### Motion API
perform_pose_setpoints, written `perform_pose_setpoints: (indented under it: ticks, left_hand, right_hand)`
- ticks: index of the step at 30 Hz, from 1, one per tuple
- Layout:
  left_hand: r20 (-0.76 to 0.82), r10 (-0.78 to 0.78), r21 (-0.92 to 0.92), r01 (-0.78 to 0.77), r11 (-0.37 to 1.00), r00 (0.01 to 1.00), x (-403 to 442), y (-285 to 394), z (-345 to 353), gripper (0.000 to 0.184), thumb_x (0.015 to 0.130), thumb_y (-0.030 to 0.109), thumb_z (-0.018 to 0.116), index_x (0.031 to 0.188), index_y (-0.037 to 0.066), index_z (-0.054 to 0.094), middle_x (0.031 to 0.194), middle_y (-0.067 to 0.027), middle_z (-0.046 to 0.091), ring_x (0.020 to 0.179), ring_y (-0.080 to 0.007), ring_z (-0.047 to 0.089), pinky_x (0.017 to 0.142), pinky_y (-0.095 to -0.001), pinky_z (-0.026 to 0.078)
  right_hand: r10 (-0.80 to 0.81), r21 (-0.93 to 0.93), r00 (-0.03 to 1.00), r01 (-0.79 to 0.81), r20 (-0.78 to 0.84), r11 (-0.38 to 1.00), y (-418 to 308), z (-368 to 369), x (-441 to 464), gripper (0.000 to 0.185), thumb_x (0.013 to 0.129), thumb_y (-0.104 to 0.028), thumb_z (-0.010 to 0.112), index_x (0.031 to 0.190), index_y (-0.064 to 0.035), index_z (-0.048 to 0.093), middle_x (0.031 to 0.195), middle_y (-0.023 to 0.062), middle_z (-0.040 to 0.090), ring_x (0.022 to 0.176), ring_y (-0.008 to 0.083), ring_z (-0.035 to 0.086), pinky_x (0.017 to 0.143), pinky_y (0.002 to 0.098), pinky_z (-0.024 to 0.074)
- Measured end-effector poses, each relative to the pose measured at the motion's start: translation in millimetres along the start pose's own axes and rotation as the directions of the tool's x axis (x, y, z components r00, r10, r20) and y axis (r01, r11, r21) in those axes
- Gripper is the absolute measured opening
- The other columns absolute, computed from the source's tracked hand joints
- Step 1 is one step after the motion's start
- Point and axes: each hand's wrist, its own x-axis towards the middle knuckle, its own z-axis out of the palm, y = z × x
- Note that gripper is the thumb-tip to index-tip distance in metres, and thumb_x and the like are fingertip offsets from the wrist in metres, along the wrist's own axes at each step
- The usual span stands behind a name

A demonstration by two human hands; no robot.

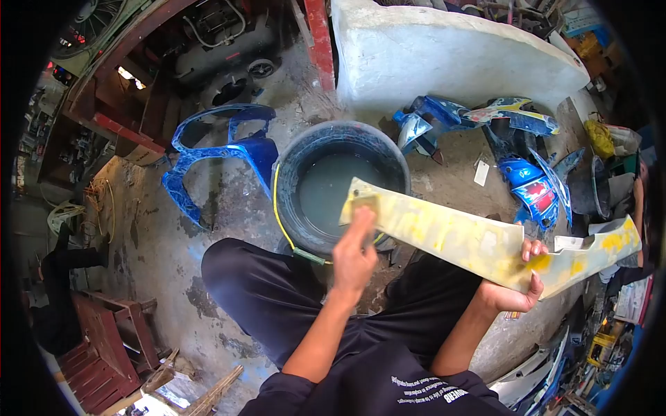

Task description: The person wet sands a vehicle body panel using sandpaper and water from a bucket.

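Yellow-patched panel (444, 232), apparently mid-rubbing: left hand (356, 255) holds pad (365, 202) against it, right hand (510, 296) grips it (next stroke likely needs steadying), bucket (283, 163) beyond left hand.

The concrete floor (149, 239) is grey, worn and blotched with dark damp patches. A white wall (444, 59) stands along its far edge, beside a red post (319, 45). Dark-red wooden shelving (142, 104) fills the far left corner; a slatted brown seat (104, 340) stands near the left edge. Clutter (610, 347) crowds the right.
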Motion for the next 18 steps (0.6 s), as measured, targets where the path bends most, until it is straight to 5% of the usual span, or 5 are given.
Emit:
perform_pose_setpoints:
  ticks: [3, 7, 11, 15, 18]
  left_hand:
    - [0.08, 0.106, -0.074, -0.1, 0.992, 0.991, -2, 3, -1, 0.028, 0.095, -0.005, 0.062, 0.122, -0.003, 0.071, 0.129, -0.0227, 0.069, 0.127, -0.0358, 0.064, 0.11, -0.0409, 0.05]
    - [-0.092, -0.099, 0.034, 0.103, 0.994, 0.991, 9, -14, 0, 0.032, 0.092, -0.008, 0.064, 0.123, -0.003, 0.07, 0.129, -0.0231, 0.069, 0.127, -0.0349, 0.064, 0.11, -0.0418, 0.05]
    - [0.023, 0.129, -0.054, -0.127, 0.99, 0.991, 0, 5, -4, 0.03, 0.094, -0.007, 0.062, 0.121, -0.003, 0.071, 0.126, -0.0238, 0.07, 0.126, -0.0352, 0.065, 0.109, -0.041, 0.051]
    - [-0.129, -0.067, 0.078, 0.077, 0.994, 0.989, 9, -16, -4, 0.03, 0.092, -0.008, 0.063, 0.121, -0.002, 0.072, 0.129, -0.0228, 0.069, 0.128, -0.034, 0.063, 0.11, -0.0408, 0.05]
    - [-0.001, 0.135, -0.034, -0.135, 0.99, 0.991, -3, 9, 0, 0.028, 0.094, -0.006, 0.063, 0.12, -0.002, 0.072, 0.128, -0.0227, 0.069, 0.125, -0.0341, 0.065, 0.108, -0.0411, 0.051]
  right_hand:
    - [0.001, 0.017, 0.999, -0.002, 0.032, 1.0, 0, -4, 2, 0.047, 0.077, -0.018, 0.059, 0.12, -0.0028, 0.048, 0.103, 0.0079, 0.048, 0.095, 0.0208, 0.052, 0.127, 0.0595, 0.0196]
    - [0.018, 0.03, 1.0, -0.018, 0.01, 0.999, -1, -4, 0, 0.047, 0.076, -0.018, 0.059, 0.119, -0.0032, 0.048, 0.102, 0.0078, 0.048, 0.095, 0.0208, 0.052, 0.127, 0.0595, 0.0199]
    - [0.002, 0.023, 1.0, -0.002, -0.004, 1.0, -1, -4, 1, 0.048, 0.075, -0.018, 0.059, 0.119, -0.0033, 0.047, 0.103, 0.0078, 0.049, 0.095, 0.0208, 0.053, 0.127, 0.059, 0.0191]
    - [0.022, 0.047, 1.0, -0.022, 0.009, 0.999, -1, -3, 1, 0.048, 0.075, -0.018, 0.059, 0.119, -0.0032, 0.047, 0.104, 0.0079, 0.049, 0.095, 0.0213, 0.053, 0.128, 0.0589, 0.0183]
    - [-0.002, 0.025, 1.0, 0.002, 0.013, 1.0, -2, -4, 4, 0.047, 0.076, -0.018, 0.059, 0.119, -0.0032, 0.047, 0.104, 0.0077, 0.049, 0.096, 0.0214, 0.053, 0.128, 0.0586, 0.0181]
